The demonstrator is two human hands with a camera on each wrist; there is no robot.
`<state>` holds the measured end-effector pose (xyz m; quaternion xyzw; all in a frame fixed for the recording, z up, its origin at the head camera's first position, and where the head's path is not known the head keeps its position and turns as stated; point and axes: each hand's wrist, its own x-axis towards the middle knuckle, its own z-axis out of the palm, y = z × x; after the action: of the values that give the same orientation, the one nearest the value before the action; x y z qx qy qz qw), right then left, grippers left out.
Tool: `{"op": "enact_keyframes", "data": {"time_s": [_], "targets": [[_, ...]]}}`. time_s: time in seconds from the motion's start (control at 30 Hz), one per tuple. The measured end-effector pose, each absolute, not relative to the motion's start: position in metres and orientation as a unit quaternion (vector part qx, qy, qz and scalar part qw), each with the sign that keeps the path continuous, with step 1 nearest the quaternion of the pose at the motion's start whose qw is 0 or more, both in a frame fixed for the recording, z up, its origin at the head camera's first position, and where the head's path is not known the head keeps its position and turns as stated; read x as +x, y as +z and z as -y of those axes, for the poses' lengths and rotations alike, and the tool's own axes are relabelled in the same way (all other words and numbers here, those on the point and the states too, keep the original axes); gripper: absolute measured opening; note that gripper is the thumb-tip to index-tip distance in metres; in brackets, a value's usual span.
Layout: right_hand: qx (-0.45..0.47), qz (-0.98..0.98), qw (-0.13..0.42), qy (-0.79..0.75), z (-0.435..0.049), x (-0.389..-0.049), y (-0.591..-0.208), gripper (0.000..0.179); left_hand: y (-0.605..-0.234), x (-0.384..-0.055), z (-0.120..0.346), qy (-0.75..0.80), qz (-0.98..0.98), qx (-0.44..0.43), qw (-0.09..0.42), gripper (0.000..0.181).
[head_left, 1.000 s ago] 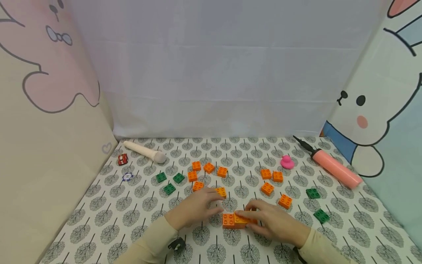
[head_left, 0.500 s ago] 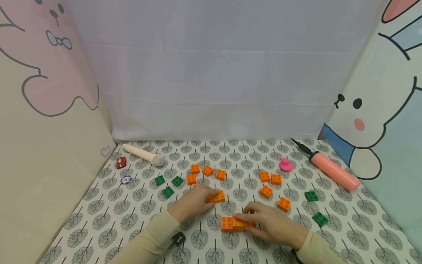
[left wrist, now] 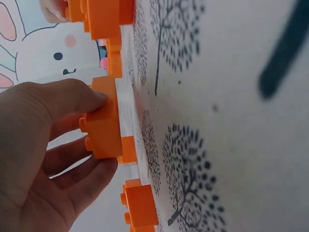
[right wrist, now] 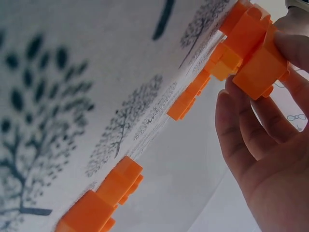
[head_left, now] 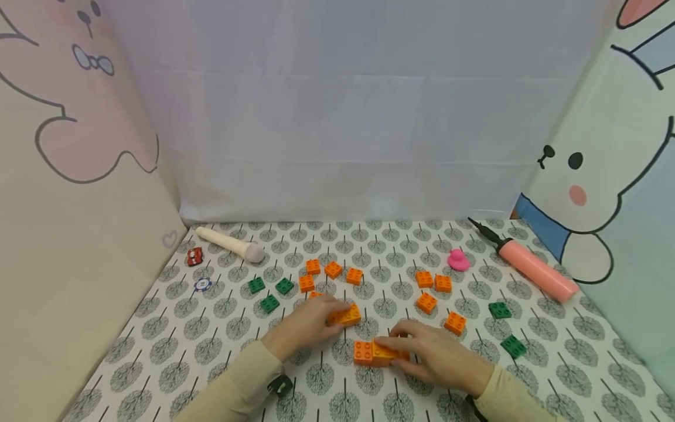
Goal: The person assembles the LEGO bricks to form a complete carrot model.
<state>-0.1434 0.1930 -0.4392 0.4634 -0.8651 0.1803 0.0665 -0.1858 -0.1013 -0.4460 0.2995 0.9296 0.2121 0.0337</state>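
Observation:
My left hand (head_left: 308, 325) pinches a long orange building block (head_left: 350, 315) between thumb and fingers. In the left wrist view the thumb presses one side of this block (left wrist: 105, 128) and the fingers hold the other. My right hand (head_left: 435, 354) grips the upper orange block (head_left: 381, 352) of a small stack. Below it lies another orange block (head_left: 363, 353), whose studs show at the left end. The right wrist view shows the thumb on the upper block (right wrist: 260, 72), with fingers curled round its far side. The hands hide parts of both.
Several loose orange blocks (head_left: 354, 276) lie behind the hands, others (head_left: 426, 302) at the right. Green blocks (head_left: 269, 303) sit left and right (head_left: 513, 346). Farther out are a microphone-shaped toy (head_left: 232, 244), red toy car (head_left: 194, 256), chip (head_left: 203, 284), pink duck (head_left: 458, 260) and pump (head_left: 532, 266).
My left hand came down onto the long orange block and took hold of it, where a second ago it hovered in front of it. The right hand keeps its grip in place.

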Motion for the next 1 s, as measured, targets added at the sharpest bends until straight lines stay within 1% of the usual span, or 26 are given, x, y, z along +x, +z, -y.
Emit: {"op": "enact_keyframes", "data": {"time_s": [0.17, 0.33, 0.43, 0.73, 0.83, 1.0], "targets": [[0.459, 0.866, 0.073, 0.186, -0.193, -0.143, -0.437, 0.047, -0.443, -0.174, 0.108, 0.225, -0.912, 0.343, 0.005, 0.043], [0.434, 0.877, 0.030, 0.202, -0.193, -0.143, -0.435, 0.046, -0.440, -0.156, 0.113, 0.245, -0.889, 0.387, -0.025, 0.043], [0.421, 0.883, 0.016, 0.205, -0.193, -0.142, -0.435, 0.045, -0.441, -0.147, 0.113, 0.249, -0.877, 0.407, -0.044, 0.042], [0.414, 0.888, 0.022, 0.198, -0.192, -0.142, -0.435, 0.041, -0.447, -0.140, 0.106, 0.270, -0.854, 0.437, -0.079, 0.043], [0.416, 0.886, 0.025, 0.201, -0.192, -0.142, -0.435, 0.040, -0.449, -0.141, 0.103, 0.266, -0.852, 0.444, -0.083, 0.041], [0.417, 0.886, 0.023, 0.204, -0.192, -0.142, -0.435, 0.039, -0.451, -0.143, 0.100, 0.256, -0.856, 0.444, -0.071, 0.040]]}}
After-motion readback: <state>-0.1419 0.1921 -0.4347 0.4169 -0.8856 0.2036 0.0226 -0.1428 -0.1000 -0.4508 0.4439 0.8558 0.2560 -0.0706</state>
